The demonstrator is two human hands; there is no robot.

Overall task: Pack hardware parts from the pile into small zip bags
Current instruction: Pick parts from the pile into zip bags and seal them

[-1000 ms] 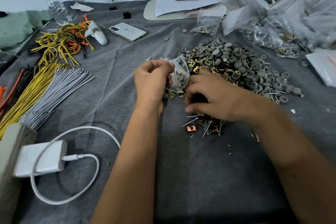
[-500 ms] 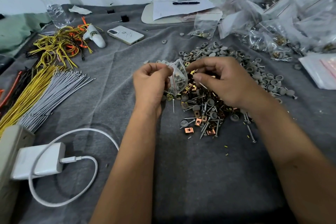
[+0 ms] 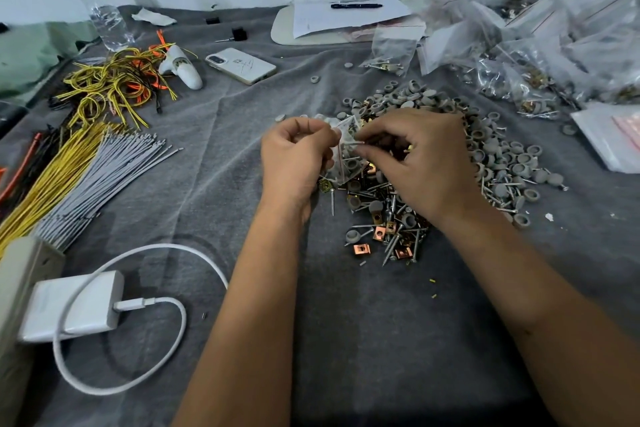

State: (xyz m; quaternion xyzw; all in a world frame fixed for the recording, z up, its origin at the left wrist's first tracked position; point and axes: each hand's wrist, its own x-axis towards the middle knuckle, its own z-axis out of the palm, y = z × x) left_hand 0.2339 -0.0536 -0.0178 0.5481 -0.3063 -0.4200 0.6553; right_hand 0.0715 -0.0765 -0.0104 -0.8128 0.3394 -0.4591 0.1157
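A screw is being fed into a small zip bag [image 3: 346, 156], which is held up just above the near-left edge of the pile [image 3: 450, 163] of hardware, at the middle of the grey cloth [image 3: 242, 149]. The bag's upper edge is pinched by the curled fingers of the left hand [image 3: 298, 152], while a thin screw [image 3: 355, 141] is pinched at the fingertips of the right hand [image 3: 419, 156] and pointed left toward the bag's mouth. The step is judged best done with the mouth kept pulled open and tilted toward the screw, the point led in first so the film is not snagged or pierced, and the screw let go only once it is well inside. The bag is seen to be clear, soft plastic with a red line along one edge, already holding a few grey caps; how full it is cannot be told. In the pile, grey round caps, silver screws and copper-coloured clips are mixed, with filled bags [image 3: 519, 80] heaped far to the right.
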